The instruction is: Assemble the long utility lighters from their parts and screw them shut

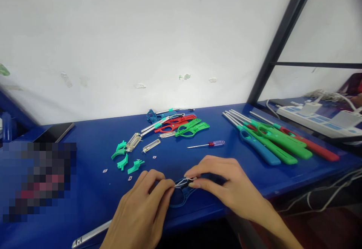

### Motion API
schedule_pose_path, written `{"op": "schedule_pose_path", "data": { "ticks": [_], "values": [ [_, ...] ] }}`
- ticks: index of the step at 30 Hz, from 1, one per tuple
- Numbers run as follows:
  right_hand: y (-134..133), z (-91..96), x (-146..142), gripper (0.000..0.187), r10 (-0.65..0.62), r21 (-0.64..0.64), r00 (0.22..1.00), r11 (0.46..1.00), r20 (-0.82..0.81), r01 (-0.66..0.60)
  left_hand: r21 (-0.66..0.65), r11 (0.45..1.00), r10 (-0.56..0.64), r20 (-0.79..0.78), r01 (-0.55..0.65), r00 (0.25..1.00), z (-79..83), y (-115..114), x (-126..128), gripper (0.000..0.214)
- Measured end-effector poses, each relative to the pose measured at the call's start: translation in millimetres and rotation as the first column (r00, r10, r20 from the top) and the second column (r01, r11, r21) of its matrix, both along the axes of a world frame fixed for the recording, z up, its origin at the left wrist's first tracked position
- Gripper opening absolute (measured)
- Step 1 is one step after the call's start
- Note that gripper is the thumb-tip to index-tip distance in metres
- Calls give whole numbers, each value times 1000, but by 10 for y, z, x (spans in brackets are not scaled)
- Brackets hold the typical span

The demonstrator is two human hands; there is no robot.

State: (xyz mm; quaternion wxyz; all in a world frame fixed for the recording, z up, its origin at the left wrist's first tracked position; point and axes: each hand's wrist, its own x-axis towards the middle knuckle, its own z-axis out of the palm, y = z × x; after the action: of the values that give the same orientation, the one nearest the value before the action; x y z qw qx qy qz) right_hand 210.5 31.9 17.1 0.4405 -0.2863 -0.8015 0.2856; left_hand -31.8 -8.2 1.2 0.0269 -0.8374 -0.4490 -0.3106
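A blue lighter handle shell point(178, 200) lies open at the table's front edge, between my two hands. My left hand point(144, 207) is closed at its left end, thumb and forefinger pinching by a thin white wire point(182, 182). A silver metal tube point(92, 235) sticks out beneath this hand toward the lower left. My right hand point(226, 179) pinches the wire's other end inside the shell; the small part under its fingertips is mostly hidden. Just beyond my right hand lies a small screwdriver point(209, 144) with a purple and red handle.
Several assembled long lighters point(283, 139) lie at the right. Loose green handle halves point(192, 128), red ones point(181, 120), clear fuel tanks point(151, 145) and teal triggers point(122, 162) are spread behind my hands. A phone point(55, 132) lies left; a power strip point(316, 119) sits right.
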Motion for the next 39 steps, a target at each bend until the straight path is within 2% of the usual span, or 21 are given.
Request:
{"op": "schedule_pose_path", "data": {
  "ticks": [4, 8, 13, 17, 21, 27, 33, 36, 39],
  "values": [
    [13, -18, 3, 14, -19, -1, 1000, 1000, -20, 19, 11, 1000, 16, 15, -16, 1000, 8, 4, -3, 19],
    [23, -29, -1, 14, -44, -70, 999, 997, -18, 42, 13, 1000, 23, 4, -23, 1000, 5, 2, 4, 19],
    [33, -40, -12, 26, -64, -141, 997, 988, -41, 58, -7, 999, 39, 0, -39, 999, 8, -13, 3, 19],
    [34, -49, -15, 30, -60, -207, 998, 977, -21, 55, -28, 999, 41, 4, -41, 999, 13, -3, 3, 21],
    [44, -62, -14, 28, -51, -248, 998, 967, 29, 57, 6, 999, 46, -23, -46, 999, 1, 14, 4, 25],
    [58, -45, -13, 14, -6, -208, 991, 978, 133, 33, 2, 999, 51, -30, -50, 998, -16, 22, -5, 28],
    [58, -26, -9, 13, 14, -182, 988, 983, 156, 15, -26, 999, 43, 44, -42, 998, -1, -10, 5, 26],
    [56, -28, -4, 13, 13, -163, 987, 987, 161, 14, -66, 997, 42, 98, -36, 994, 42, -49, -60, 33],
    [50, -30, -3, 13, 20, -151, 987, 989, 161, 4, -48, 996, 74, 70, -70, 995, 93, -99, -193, 33]
  ]
}}
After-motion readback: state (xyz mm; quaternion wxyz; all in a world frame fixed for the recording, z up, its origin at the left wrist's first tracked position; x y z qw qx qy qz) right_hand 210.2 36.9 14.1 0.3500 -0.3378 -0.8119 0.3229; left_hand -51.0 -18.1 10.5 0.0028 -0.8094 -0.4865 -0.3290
